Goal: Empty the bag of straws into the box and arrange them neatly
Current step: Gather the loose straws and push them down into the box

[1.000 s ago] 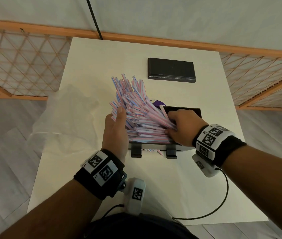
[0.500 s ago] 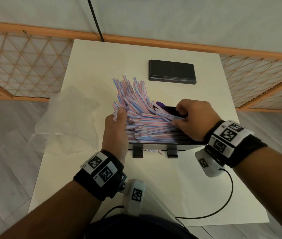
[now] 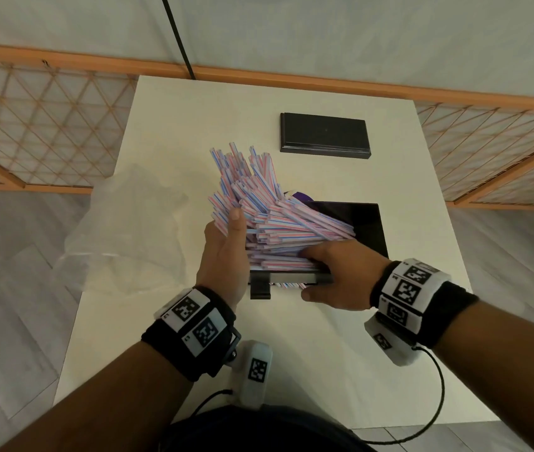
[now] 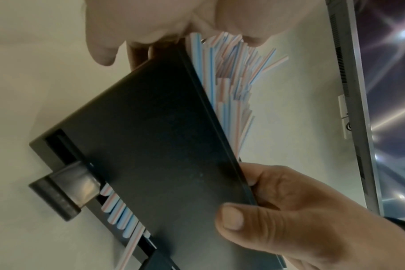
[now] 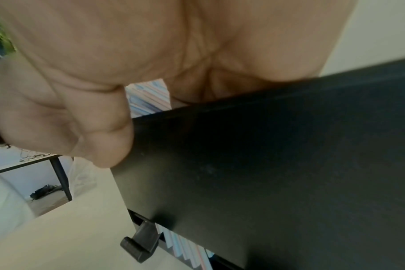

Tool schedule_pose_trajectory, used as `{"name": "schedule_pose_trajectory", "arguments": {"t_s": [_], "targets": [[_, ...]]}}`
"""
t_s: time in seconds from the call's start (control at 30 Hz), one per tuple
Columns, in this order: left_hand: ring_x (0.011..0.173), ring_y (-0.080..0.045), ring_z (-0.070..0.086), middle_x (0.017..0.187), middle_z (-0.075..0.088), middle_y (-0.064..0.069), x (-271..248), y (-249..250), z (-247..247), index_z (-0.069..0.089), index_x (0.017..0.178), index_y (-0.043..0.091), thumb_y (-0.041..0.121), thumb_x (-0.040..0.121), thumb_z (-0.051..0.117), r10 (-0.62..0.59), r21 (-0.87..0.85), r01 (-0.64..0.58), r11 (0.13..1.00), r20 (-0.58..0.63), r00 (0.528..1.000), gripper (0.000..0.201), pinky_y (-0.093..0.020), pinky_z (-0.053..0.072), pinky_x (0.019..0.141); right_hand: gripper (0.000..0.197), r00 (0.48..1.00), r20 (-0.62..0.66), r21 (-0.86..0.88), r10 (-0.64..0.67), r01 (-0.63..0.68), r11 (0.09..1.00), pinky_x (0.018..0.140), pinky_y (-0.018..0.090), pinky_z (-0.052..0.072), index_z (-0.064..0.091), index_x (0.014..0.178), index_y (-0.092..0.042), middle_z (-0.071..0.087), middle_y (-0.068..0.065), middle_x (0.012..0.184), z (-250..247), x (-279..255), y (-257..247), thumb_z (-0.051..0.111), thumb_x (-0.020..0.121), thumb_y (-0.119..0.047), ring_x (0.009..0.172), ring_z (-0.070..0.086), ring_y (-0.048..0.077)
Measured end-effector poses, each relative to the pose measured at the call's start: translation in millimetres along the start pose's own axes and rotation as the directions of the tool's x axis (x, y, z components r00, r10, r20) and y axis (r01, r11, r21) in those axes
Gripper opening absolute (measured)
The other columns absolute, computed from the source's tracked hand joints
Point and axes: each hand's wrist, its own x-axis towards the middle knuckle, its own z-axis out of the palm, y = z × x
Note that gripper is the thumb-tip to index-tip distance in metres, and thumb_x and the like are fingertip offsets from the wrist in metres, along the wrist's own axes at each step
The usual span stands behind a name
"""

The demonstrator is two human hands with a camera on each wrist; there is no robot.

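Note:
A heap of pink-and-blue striped straws (image 3: 278, 220) lies in the black box (image 3: 366, 223) and fans out over its left end. My left hand (image 3: 226, 243) stands flat against the straws' left ends, fingers straight, thumb up. My right hand (image 3: 334, 272) pinches the box's front wall (image 4: 162, 146): the thumb (image 4: 231, 217) lies on the outside and the fingers reach over the rim onto the straws. A few straws (image 4: 123, 215) show in the slot at the bottom of that wall. The empty clear bag (image 3: 128, 230) lies at the table's left edge.
The black lid (image 3: 324, 133) lies flat at the back of the white table (image 3: 324, 353). Something purple (image 3: 300, 197) peeks out behind the straws. Two black feet (image 3: 259, 288) jut from the box's front. Orange lattice screens flank the table.
My right hand left the straws, went to the box's far right rim, then came back to the front wall and took hold of it. The left hand stayed against the straw ends.

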Motion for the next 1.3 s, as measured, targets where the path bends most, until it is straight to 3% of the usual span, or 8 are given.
{"name": "schedule_pose_trajectory", "arguments": {"t_s": [0.17,0.47,0.67,0.9,0.97,1.03,1.2,1.3], "targets": [[0.092,0.026,0.058,0.111,0.061,0.026,2,2,-1,0.049,0.128,0.034,0.062,0.103,0.041,0.019,0.008,-0.019,1.000,-0.006,1.000,0.039,-0.013,0.041,0.088,0.045,1.000,0.010,-0.025,0.006,-0.006,1.000,0.085,0.033,0.054,0.065,0.115,-0.027,0.071,-0.007,0.100,5,12,-5,0.069,0.077,-0.053,0.095,0.065,0.019],[0.105,0.008,0.059,0.114,0.062,0.023,3,1,1,0.053,0.115,0.043,0.069,0.088,0.040,-0.051,-0.020,0.051,0.998,-0.001,0.999,0.040,-0.024,0.043,0.096,0.045,0.987,0.068,-0.106,0.144,-0.137,0.985,0.079,0.033,0.056,0.064,0.103,-0.027,0.067,-0.007,0.087,9,22,-6,0.067,0.071,-0.058,0.086,0.065,0.021],[0.079,0.023,0.063,0.105,0.062,0.023,2,1,3,0.049,0.127,0.034,0.051,0.108,0.041,-0.054,-0.033,0.055,0.998,0.021,0.998,0.027,0.000,0.045,0.065,0.042,0.985,0.132,-0.055,0.114,-0.108,0.993,0.080,0.030,0.052,0.062,0.110,-0.030,0.067,-0.007,0.097,7,28,-12,0.071,0.076,-0.052,0.091,0.064,0.020],[0.110,-0.001,0.064,0.113,0.065,0.023,4,-1,1,0.057,0.114,0.039,0.081,0.078,0.049,-0.074,-0.076,0.076,0.994,0.021,0.997,0.056,-0.031,0.046,0.103,0.034,0.986,0.146,0.026,0.079,-0.084,0.996,0.048,0.017,0.035,0.050,0.108,-0.024,0.051,-0.013,0.074,-2,33,-13,0.072,0.084,-0.033,0.053,0.049,0.007],[0.108,0.004,0.061,0.112,0.062,0.026,3,0,0,0.054,0.118,0.039,0.078,0.079,0.047,-0.064,-0.062,0.065,0.996,0.021,0.998,0.055,-0.032,0.043,0.108,0.037,0.984,0.165,0.032,0.066,-0.072,0.997,0.047,0.014,0.032,0.046,0.109,-0.028,0.048,-0.014,0.072,-3,34,-14,0.072,0.084,-0.032,0.051,0.047,0.004],[0.108,0.006,0.060,0.114,0.063,0.024,3,0,0,0.054,0.116,0.040,0.079,0.079,0.048,-0.054,-0.063,0.056,0.996,0.022,0.998,0.054,-0.031,0.043,0.105,0.039,0.981,0.185,0.031,0.058,-0.065,0.997,0.053,0.015,0.037,0.048,0.114,-0.030,0.049,-0.016,0.074,-4,36,-16,0.072,0.084,-0.033,0.052,0.045,-0.001],[0.093,0.011,0.067,0.109,0.068,0.019,2,-2,-2,0.055,0.111,0.039,0.077,0.078,0.049,-0.016,-0.084,0.019,0.996,0.040,0.999,0.050,-0.017,0.049,0.084,0.034,0.979,0.186,0.022,0.077,-0.083,0.996,0.079,0.026,0.047,0.058,0.105,-0.030,0.061,-0.009,0.095,-2,41,-17,0.076,0.078,-0.042,0.088,0.060,0.017],[0.105,0.003,0.066,0.117,0.067,0.015,0,0,-2,0.053,0.119,0.038,0.079,0.076,0.048,0.018,-0.063,-0.015,0.998,0.050,0.999,0.059,-0.024,0.049,0.092,0.046,0.988,0.140,0.015,0.071,-0.074,0.997,0.082,0.027,0.048,0.060,0.111,-0.028,0.063,-0.009,0.100,-2,40,-17,0.078,0.074,-0.048,0.093,0.060,0.017]]}}
